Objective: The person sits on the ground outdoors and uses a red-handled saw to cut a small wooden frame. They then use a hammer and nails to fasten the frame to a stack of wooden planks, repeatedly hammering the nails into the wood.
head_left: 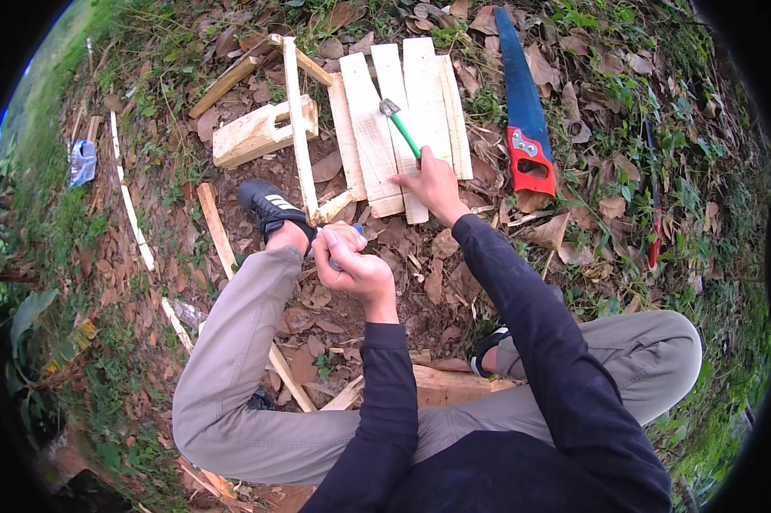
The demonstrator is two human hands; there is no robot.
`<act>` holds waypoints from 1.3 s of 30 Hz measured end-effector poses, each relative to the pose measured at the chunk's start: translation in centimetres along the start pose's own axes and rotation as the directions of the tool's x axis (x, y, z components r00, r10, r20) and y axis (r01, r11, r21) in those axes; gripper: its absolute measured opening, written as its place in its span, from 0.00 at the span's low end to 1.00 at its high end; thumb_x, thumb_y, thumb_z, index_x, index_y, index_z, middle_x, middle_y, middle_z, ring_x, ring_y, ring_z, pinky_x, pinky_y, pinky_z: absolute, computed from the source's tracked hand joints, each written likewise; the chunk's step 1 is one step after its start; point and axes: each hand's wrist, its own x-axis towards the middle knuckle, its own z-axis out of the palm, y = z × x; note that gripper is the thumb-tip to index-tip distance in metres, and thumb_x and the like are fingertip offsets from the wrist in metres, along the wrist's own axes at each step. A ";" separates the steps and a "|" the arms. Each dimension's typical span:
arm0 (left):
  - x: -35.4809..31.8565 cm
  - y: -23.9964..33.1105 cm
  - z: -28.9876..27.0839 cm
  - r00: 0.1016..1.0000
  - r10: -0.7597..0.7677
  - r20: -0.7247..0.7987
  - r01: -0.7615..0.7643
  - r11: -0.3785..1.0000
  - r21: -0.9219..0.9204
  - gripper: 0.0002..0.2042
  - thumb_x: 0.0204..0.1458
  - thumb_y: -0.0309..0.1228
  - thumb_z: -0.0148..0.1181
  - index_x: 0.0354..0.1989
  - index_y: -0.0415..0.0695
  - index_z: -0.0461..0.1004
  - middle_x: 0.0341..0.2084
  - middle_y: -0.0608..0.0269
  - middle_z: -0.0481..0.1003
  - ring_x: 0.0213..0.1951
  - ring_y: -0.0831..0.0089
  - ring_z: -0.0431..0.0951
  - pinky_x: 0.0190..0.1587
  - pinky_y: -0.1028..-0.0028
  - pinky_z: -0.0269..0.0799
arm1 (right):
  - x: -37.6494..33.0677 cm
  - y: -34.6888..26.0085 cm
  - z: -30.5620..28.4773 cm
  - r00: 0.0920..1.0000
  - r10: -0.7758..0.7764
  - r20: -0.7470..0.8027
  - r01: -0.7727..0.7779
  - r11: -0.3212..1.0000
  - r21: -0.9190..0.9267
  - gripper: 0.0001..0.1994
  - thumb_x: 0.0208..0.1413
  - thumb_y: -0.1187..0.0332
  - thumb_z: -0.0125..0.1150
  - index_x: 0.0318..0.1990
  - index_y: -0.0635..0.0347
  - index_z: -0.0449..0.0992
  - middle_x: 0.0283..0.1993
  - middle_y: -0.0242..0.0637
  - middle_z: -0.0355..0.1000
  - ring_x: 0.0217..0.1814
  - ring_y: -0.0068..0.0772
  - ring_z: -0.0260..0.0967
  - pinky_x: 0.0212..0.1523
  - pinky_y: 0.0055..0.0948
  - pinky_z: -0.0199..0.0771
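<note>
My right hand (435,185) is closed round the green handle of a hammer (405,135). The hammer's metal head lies over several pale wooden slats (389,128), set side by side like a small panel. A thin wooden frame (296,128) of upright and cross sticks adjoins the slats on their left. Close to the frame's near corner, my left hand (356,267) is closed in a fist. A bit of something blue shows at its fingers, but most of it is hidden and I cannot tell its kind.
A handsaw (526,103) with a red handle lies right of the slats, and a thin red-handled tool (655,197) farther right. Behind the frame sits a notched wood block (257,137). Loose sticks (217,227) and a plank (454,386) lie on leafy ground around my legs.
</note>
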 end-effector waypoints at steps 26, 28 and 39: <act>-0.8 -1.2 1.1 1.000 -0.009 -0.025 0.009 1.000 0.000 0.15 0.65 0.27 0.42 0.22 0.42 0.56 0.17 0.67 0.58 0.22 0.76 0.59 0.27 0.73 0.56 | -0.3 0.1 0.2 0.999 -0.047 -0.011 0.047 0.998 -0.043 0.28 0.44 0.52 0.76 0.35 0.64 0.65 0.24 0.50 0.73 0.30 0.57 0.74 0.31 0.49 0.71; -0.8 -1.3 1.1 0.999 -0.010 -0.034 0.010 1.000 0.001 0.15 0.65 0.27 0.42 0.22 0.43 0.56 0.17 0.67 0.58 0.22 0.76 0.59 0.27 0.73 0.56 | -0.3 -0.1 0.2 0.999 -0.049 -0.011 0.048 0.998 -0.042 0.28 0.44 0.52 0.76 0.35 0.64 0.65 0.24 0.50 0.73 0.30 0.57 0.74 0.31 0.49 0.72; -0.7 -1.5 1.2 1.000 0.019 -0.021 -0.020 1.000 -0.004 0.14 0.64 0.28 0.42 0.22 0.43 0.55 0.16 0.67 0.57 0.22 0.76 0.59 0.27 0.74 0.54 | -0.1 0.3 0.4 0.997 -0.066 -0.028 0.065 0.997 -0.040 0.28 0.45 0.52 0.76 0.36 0.64 0.65 0.24 0.50 0.73 0.30 0.57 0.74 0.31 0.49 0.72</act>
